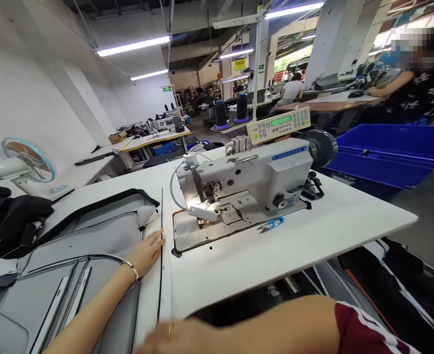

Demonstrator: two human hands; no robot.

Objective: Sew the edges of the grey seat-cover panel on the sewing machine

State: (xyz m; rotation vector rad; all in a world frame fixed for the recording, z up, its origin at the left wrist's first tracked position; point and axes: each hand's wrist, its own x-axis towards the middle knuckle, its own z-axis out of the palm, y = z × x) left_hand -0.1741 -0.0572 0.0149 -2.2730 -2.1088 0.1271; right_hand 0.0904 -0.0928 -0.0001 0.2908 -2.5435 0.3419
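My left hand (147,250) lies flat with fingers stretched out on the white table (261,255), at the right edge of a grey fabric panel (72,275) with black piping; a bracelet sits on its wrist. My right hand (167,338) is at the bottom edge, blurred, a ring on one finger, resting near a thin black strip (161,236) that runs along the table. A white industrial sewing machine (246,184) stands to the right of my left hand, its lamp lit over the needle plate.
Blue thread snips (270,224) lie in front of the machine. A small fan (23,164) and a black fabric pile (6,216) are at the left. A blue bin (386,152) stands right. Other people work at tables behind.
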